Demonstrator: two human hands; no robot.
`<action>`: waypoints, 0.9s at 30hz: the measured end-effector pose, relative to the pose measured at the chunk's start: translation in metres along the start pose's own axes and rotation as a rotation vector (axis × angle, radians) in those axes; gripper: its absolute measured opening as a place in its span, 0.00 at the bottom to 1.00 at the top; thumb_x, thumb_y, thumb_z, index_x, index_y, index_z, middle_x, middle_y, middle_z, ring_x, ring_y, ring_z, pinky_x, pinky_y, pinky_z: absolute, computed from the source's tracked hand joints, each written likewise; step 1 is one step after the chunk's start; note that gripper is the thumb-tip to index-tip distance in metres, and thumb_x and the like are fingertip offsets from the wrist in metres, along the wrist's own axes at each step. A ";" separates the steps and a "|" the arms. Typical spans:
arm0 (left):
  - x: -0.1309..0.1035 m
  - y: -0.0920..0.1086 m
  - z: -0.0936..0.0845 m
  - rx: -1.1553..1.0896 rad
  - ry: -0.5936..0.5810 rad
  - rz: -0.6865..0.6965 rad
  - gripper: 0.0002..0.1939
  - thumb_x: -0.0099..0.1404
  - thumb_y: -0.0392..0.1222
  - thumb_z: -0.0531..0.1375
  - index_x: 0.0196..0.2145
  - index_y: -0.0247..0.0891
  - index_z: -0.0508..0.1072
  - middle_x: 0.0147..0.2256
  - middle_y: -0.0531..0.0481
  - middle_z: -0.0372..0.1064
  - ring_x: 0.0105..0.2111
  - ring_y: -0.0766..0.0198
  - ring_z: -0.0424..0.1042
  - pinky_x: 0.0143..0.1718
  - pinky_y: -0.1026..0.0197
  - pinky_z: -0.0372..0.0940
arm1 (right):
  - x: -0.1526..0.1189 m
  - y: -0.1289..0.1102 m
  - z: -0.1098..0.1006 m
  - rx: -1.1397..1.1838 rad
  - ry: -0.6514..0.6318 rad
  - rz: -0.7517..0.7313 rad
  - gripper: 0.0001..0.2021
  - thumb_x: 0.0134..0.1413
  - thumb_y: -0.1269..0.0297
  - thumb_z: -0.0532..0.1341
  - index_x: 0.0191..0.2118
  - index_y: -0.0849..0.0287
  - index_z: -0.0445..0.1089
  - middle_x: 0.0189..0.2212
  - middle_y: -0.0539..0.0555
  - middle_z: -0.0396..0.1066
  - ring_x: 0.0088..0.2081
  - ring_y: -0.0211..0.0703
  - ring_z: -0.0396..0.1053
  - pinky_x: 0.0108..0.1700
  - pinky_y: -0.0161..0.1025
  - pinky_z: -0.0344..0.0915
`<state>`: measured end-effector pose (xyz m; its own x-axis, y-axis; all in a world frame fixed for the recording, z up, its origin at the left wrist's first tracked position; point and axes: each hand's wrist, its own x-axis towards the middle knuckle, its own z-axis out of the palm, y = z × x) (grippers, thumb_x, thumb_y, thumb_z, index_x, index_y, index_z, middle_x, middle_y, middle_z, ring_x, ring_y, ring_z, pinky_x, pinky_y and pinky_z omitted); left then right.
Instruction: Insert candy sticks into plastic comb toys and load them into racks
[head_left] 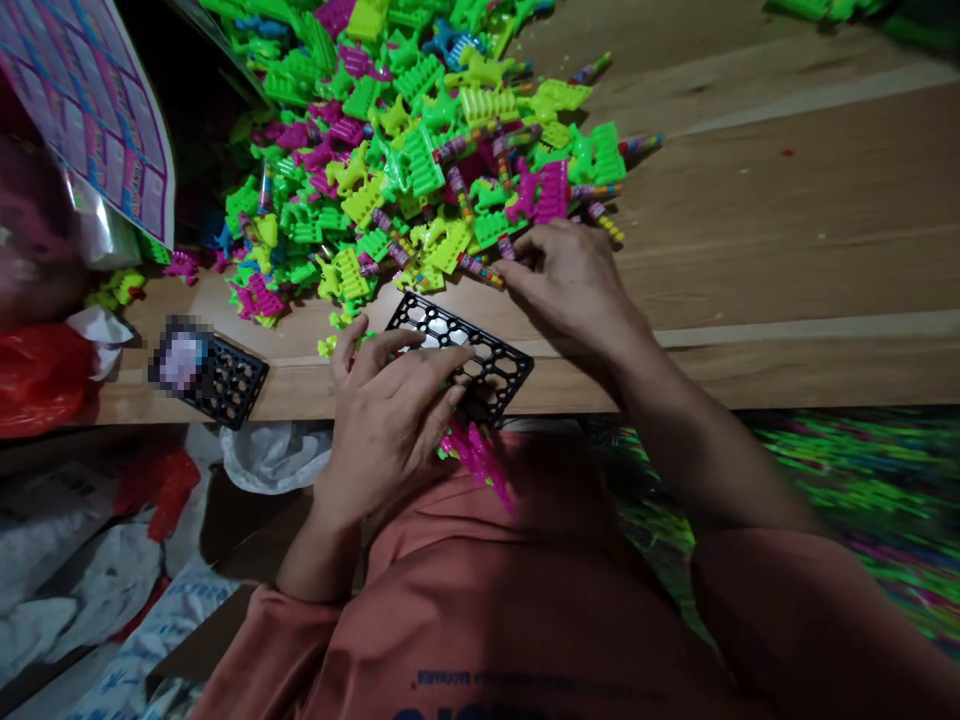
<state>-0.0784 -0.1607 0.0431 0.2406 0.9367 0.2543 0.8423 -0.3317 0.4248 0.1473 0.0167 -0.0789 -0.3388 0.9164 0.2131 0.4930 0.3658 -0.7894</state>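
With left hand [394, 415] and right hand [577, 280] over a wooden table [787, 250], works beside neon plastic toys [420, 150] heaped far, left to centre. Clamps the left hand on a black lattice tray [499, 370] at the near edge, right of a second tray [232, 385]. Brings right fingertips nearly together at a small tube [506, 246]; impossible to tell if pinching.
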 end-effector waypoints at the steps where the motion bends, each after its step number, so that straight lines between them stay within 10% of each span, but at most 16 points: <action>1: 0.000 0.001 0.000 -0.010 -0.002 -0.024 0.14 0.85 0.47 0.59 0.62 0.50 0.81 0.50 0.49 0.85 0.60 0.50 0.77 0.80 0.36 0.53 | -0.004 0.000 -0.001 0.040 -0.007 0.018 0.09 0.68 0.57 0.73 0.40 0.54 0.78 0.36 0.56 0.80 0.42 0.55 0.78 0.53 0.56 0.79; 9: 0.002 0.003 -0.004 -0.010 -0.061 -0.057 0.13 0.85 0.52 0.59 0.58 0.51 0.81 0.62 0.48 0.83 0.67 0.48 0.75 0.81 0.34 0.53 | -0.059 -0.050 -0.026 0.334 -0.182 0.060 0.07 0.70 0.57 0.72 0.47 0.53 0.80 0.37 0.51 0.79 0.39 0.48 0.78 0.45 0.48 0.82; 15: 0.002 -0.001 0.000 0.052 -0.033 0.003 0.15 0.87 0.48 0.55 0.55 0.50 0.82 0.57 0.50 0.85 0.65 0.48 0.77 0.79 0.32 0.55 | -0.098 -0.072 -0.005 0.465 -0.340 0.103 0.05 0.69 0.62 0.70 0.47 0.54 0.79 0.44 0.54 0.85 0.43 0.50 0.83 0.48 0.46 0.82; 22: 0.003 0.000 0.001 0.059 -0.040 -0.017 0.16 0.85 0.46 0.56 0.59 0.50 0.83 0.56 0.48 0.85 0.64 0.47 0.77 0.81 0.29 0.53 | -0.103 -0.071 0.001 0.308 -0.346 -0.336 0.08 0.77 0.67 0.58 0.48 0.55 0.76 0.45 0.60 0.83 0.46 0.54 0.81 0.47 0.47 0.79; 27: 0.000 -0.001 0.004 0.059 -0.046 -0.047 0.20 0.88 0.53 0.53 0.62 0.52 0.82 0.57 0.48 0.85 0.66 0.47 0.75 0.83 0.31 0.48 | -0.116 -0.075 0.005 0.026 -0.390 -0.376 0.11 0.68 0.73 0.59 0.52 0.57 0.73 0.49 0.65 0.80 0.52 0.62 0.77 0.54 0.54 0.79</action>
<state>-0.0773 -0.1603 0.0396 0.2209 0.9557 0.1945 0.8798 -0.2814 0.3831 0.1460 -0.1178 -0.0473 -0.7626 0.5931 0.2583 0.2622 0.6484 -0.7148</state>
